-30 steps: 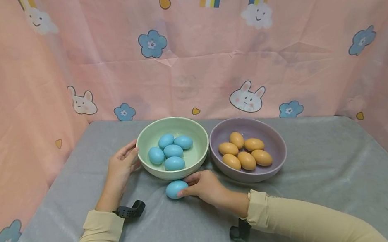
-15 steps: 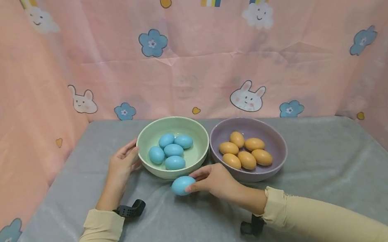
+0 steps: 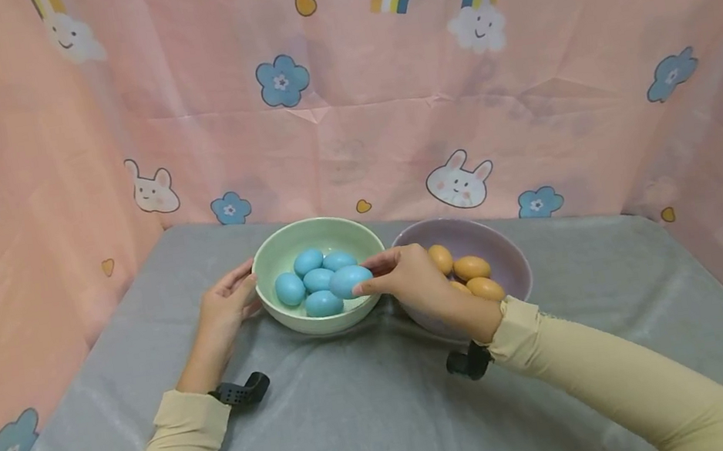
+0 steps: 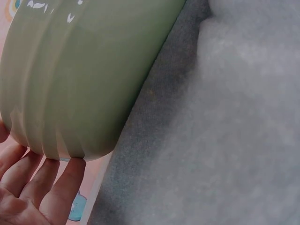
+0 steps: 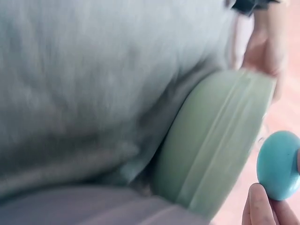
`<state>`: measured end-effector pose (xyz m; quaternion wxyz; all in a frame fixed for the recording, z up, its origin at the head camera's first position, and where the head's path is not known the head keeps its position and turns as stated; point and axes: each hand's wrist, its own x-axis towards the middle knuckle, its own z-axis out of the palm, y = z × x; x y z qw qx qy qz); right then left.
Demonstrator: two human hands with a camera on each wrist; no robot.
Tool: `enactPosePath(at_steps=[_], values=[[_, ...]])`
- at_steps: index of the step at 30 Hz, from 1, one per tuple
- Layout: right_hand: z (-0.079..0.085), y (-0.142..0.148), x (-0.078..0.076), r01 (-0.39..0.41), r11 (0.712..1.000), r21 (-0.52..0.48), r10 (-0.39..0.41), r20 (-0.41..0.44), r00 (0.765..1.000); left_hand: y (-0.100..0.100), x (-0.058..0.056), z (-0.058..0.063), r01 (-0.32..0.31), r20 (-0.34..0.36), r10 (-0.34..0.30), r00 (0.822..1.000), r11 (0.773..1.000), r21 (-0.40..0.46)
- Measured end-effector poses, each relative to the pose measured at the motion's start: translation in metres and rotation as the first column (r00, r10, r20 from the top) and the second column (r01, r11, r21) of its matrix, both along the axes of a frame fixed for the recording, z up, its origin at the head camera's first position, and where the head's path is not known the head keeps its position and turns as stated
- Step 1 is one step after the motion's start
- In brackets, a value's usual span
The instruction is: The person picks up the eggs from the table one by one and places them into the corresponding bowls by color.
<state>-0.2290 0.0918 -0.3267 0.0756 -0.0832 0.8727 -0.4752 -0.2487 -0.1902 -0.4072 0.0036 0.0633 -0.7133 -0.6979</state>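
Observation:
My right hand (image 3: 415, 278) pinches a blue egg (image 3: 350, 282) between thumb and fingers, over the right side of the green bowl (image 3: 291, 319). In the right wrist view the held egg (image 5: 277, 165) appears above the bowl's rim, apart from its outer wall (image 5: 213, 140). Several other blue eggs (image 3: 290, 289) lie inside the bowl. My left hand (image 3: 223, 308) rests at the bowl's left side. Seen from the left wrist, its fairly straight fingers (image 4: 65, 187) touch the ribbed outer wall (image 4: 89, 79).
Close to the green bowl's right stands a purple bowl (image 3: 515, 265) holding several orange eggs (image 3: 471, 267), partly hidden by my right hand and wrist. Grey cloth (image 3: 336, 432) covers the table. A pink printed curtain (image 3: 347, 126) encloses the back and sides.
My right hand has lifted the blue egg from in front of the green bowl, moving it up and slightly right until it is over the bowl. The left hand stays in place.

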Motion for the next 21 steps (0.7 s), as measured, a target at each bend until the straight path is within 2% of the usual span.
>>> enactPosePath(at_steps=[8,21], values=[[-0.007,-0.007,-0.027,-0.035,0.986,0.162,0.042,-0.039,0.998,0.000,0.001,0.001,0.013,0.004,-0.013,1.000,1.000,0.002],[-0.007,-0.020,-0.050,-0.104,0.932,0.347,0.116,-0.012,0.993,-0.001,0.002,0.001,0.011,0.007,-0.011,1.000,1.000,-0.018]])
